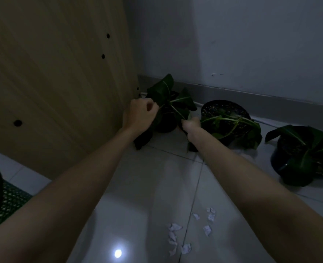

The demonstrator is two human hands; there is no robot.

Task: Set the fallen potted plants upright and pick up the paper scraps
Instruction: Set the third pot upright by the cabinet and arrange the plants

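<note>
Left hand [139, 114]: closed on leaves of corner plant [168, 103], 12 o'clock.
Right hand [192, 123]: fingers hidden in foliage; grip unclear.
Corner pot: mostly hidden, dim.
Paper scraps [175, 236]: floor, 6 o'clock.

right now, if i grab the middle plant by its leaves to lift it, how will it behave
The middle plant would probably flop: its stems look thin and droop over the pot rim. The pot looks full of soil, so likely heavy for those stems. Gripping the pot wall seems safer.

place: dim home corner | cues: tiled floor [156, 177], wooden cabinet side [52, 82], potted plants [227, 118]
</note>
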